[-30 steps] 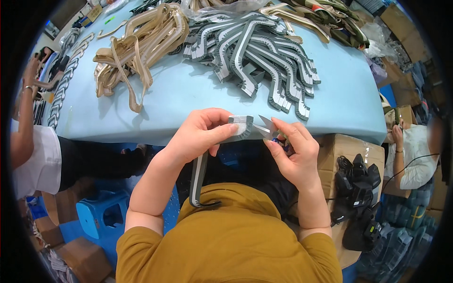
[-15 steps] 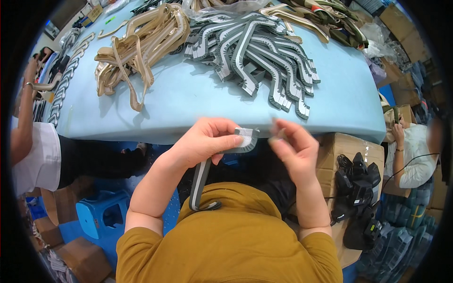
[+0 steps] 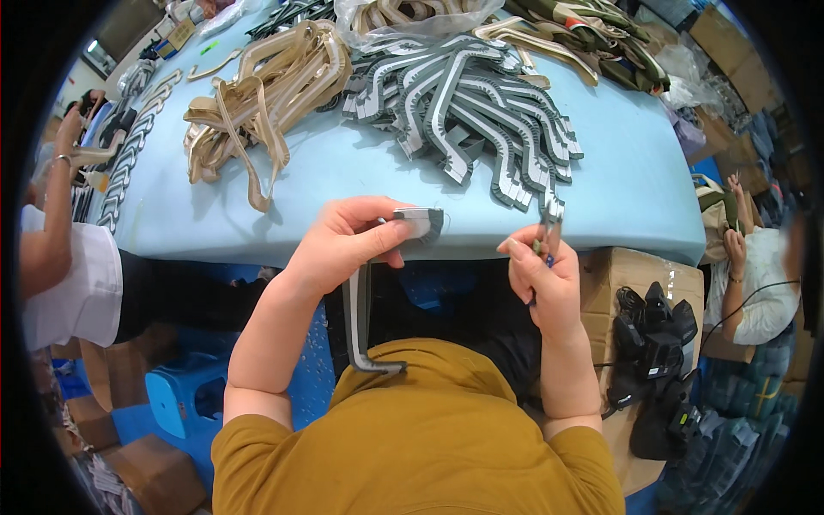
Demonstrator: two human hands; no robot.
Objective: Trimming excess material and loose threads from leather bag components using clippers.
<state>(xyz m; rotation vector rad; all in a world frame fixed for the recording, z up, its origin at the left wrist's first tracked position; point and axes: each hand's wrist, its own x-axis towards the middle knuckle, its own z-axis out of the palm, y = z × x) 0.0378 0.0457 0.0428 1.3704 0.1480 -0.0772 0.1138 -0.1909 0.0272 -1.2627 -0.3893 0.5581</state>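
The grey-and-white strip (image 3: 358,322) hangs from the left hand (image 3: 350,240), its upper end pinched between thumb and fingers near the edge of the blue table (image 3: 343,163). Apart from it, the right hand (image 3: 546,276) grips small snips (image 3: 554,227), blades upward; both forearms angle forward.

My left hand (image 3: 343,245), right hand (image 3: 547,276): two. Held grey-and-white strip (image 3: 356,318): one. Snips (image 3: 552,227): one pair. Blue stool (image 3: 169,402): one. Piled grey strips (image 3: 455,107): many, overlapped.
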